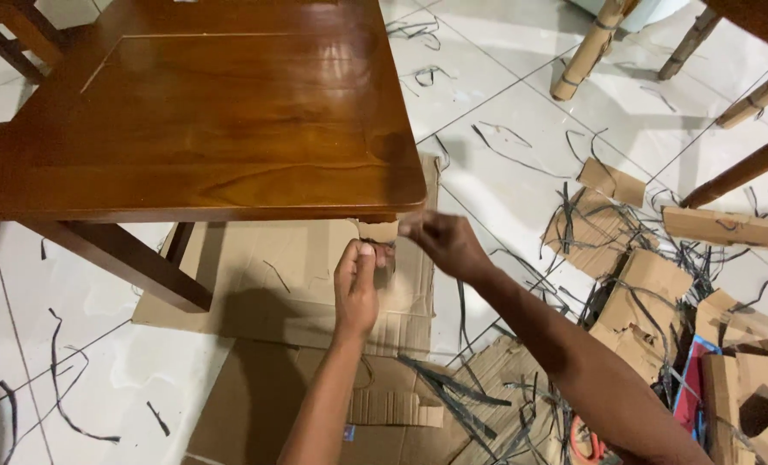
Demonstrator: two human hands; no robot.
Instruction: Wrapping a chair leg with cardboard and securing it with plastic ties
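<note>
Glossy brown wooden table [211, 112] filled the upper left of the head view, its near right corner the landmark here. White tiled floor [504, 129] spread all around and under the table, strewn with thin dark strips [522, 159] to the right of the corner. Large flat brown cardboard sheet [263, 284] lay on the floor directly below the table corner, partly under the table's dark wooden leg brace [117, 258]. A second corrugated cardboard sheet [384, 405] lay nearer the camera than that, well below the corner. Heap of torn brown cardboard scraps [651, 301] sat on the floor far right of the corner, mixed with dark strips. Cardboard-wrapped chair legs [586, 52] stood up and right of the corner, well apart from it. Right hand [444, 243] was just below and right of the table corner, fingers pinched narrow on the small tan cardboard piece [379, 231], which sat tight up against the underside of the corner. Left hand [357, 288] was just below the corner, curled shut, thumb up, fingertips touching the lower edge of the same piece; exactly what it gripped could not be told, the fingers hid it.
</note>
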